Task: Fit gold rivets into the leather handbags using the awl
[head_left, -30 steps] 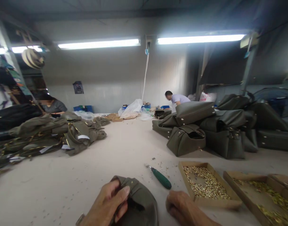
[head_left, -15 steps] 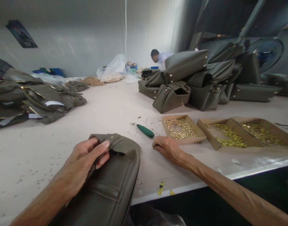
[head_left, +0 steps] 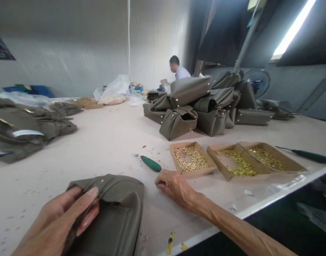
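Note:
My left hand (head_left: 69, 213) grips the upper edge of a dark olive leather bag (head_left: 104, 224), thumb on top and fingers underneath. A small gold stud (head_left: 102, 181) shows on the bag's folded strap, just beyond the thumb. Between the bag and the boxes, my right hand (head_left: 176, 186) rests low at the table with its fingers pinched together. Whatever those fingertips hold is too small to make out. Just past them lies a green-handled hooked tool (head_left: 150, 163). A cardboard box of small gold studs (head_left: 192, 160) stands close beside the right hand.
Two more cardboard boxes of gold metal parts (head_left: 240, 165) stand to the right, with another green-handled tool (head_left: 312, 155) beyond. Finished-looking bags (head_left: 189, 92) are piled behind. Unsewn-looking olive pieces (head_left: 32, 128) heap at left. A person (head_left: 181, 69) is at the far side.
The camera view has turned right and up, so everything sits further left and lower. Both hands keep their closed poses; the left still holds the bag, the right stays near the stud box.

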`<state>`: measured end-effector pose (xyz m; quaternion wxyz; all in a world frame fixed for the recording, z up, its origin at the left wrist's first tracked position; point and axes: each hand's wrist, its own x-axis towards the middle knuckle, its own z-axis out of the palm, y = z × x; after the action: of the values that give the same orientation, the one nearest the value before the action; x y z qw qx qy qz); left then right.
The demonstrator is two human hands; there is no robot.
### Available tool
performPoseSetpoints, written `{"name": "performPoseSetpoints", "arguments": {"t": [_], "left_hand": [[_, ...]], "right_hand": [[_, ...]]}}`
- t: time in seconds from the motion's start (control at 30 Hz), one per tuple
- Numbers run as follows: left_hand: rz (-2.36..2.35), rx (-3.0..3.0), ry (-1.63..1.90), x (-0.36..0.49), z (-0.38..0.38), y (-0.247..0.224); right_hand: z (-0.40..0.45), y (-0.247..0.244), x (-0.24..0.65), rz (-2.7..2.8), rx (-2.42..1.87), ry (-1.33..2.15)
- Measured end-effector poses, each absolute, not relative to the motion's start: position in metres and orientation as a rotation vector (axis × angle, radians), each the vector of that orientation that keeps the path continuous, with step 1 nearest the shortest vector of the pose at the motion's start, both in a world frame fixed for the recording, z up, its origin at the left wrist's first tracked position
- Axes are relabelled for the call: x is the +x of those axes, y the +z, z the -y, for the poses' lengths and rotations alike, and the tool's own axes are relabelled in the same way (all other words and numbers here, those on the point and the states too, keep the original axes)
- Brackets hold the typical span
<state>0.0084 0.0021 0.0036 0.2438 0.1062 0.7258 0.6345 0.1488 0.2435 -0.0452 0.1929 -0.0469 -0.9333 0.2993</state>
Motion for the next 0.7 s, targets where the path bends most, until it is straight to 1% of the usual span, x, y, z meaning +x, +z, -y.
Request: {"name": "performPoseSetpoints", "arguments": {"t": [0.13, 0.23, 0.37, 0.53, 0.7], "left_hand": [[-1.989, 0.535, 1.650, 0.021, -0.009, 0.019], [-1.931, 0.635, 1.686, 0.025, -0.014, 0.026], [-1.835, 0.621, 1.790, 0.027, -0.014, 0.026], [-1.753, 0.635, 1.834, 0.026, -0.013, 0.024], [-1.772, 0.694, 1.799, 0.023, -0.012, 0.020]], "right_hand": [[-0.224, 0.001, 0.134, 2.255, -0.054, 1.359], [-0.207, 0.027, 0.116, 2.136, 0.146, 1.540], [-0.186, 0.034, 0.094, 2.143, 0.259, 1.541], [-0.178, 0.032, 0.080, 2.246, 0.216, 1.366], [-0.181, 0.036, 0.075, 2.330, 0.267, 1.194]]}}
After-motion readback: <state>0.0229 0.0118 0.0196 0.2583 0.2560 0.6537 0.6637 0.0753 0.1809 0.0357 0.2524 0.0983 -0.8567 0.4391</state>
